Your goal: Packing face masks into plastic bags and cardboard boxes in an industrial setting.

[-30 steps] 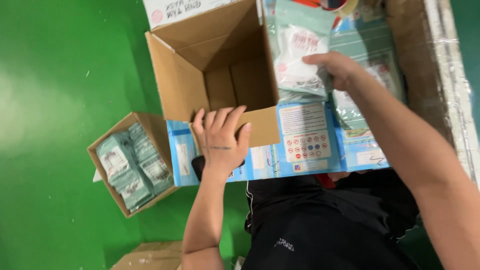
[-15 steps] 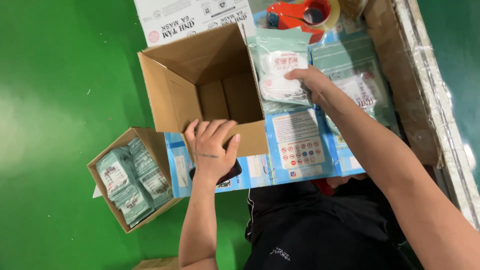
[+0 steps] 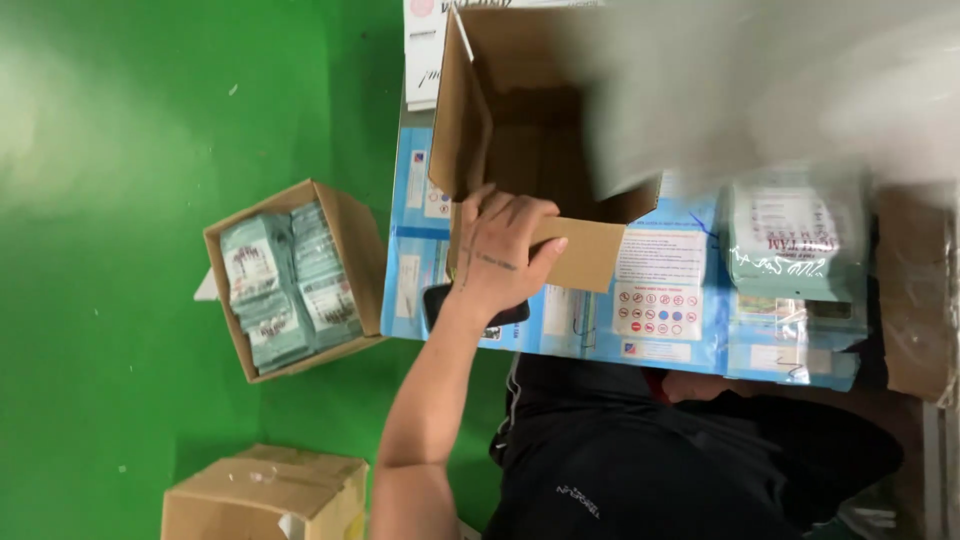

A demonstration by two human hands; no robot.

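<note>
An open brown cardboard box [image 3: 520,110] stands on a blue printed sheet [image 3: 660,340] that covers the work surface. My left hand [image 3: 500,255] grips the box's near wall, fingers curled over its edge and thumb on the folded-down flap [image 3: 595,262]. A large pale blur [image 3: 760,90] sweeps over the right side of the box. My right hand is lost in that blur, so I cannot make out its grip. A stack of pale green packets [image 3: 790,240] lies to the right of the box.
A dark phone [image 3: 437,298] lies under my left wrist. On the green floor [image 3: 110,250] sit a small open carton [image 3: 355,240] filled with green packets and a closed carton [image 3: 265,495] nearer me. A brown wall edge [image 3: 915,300] is at the right.
My left hand went from lying flat on the flap to gripping the box's near wall. My right arm left the packet stack and now blurs across the box. The camera view shifted left.
</note>
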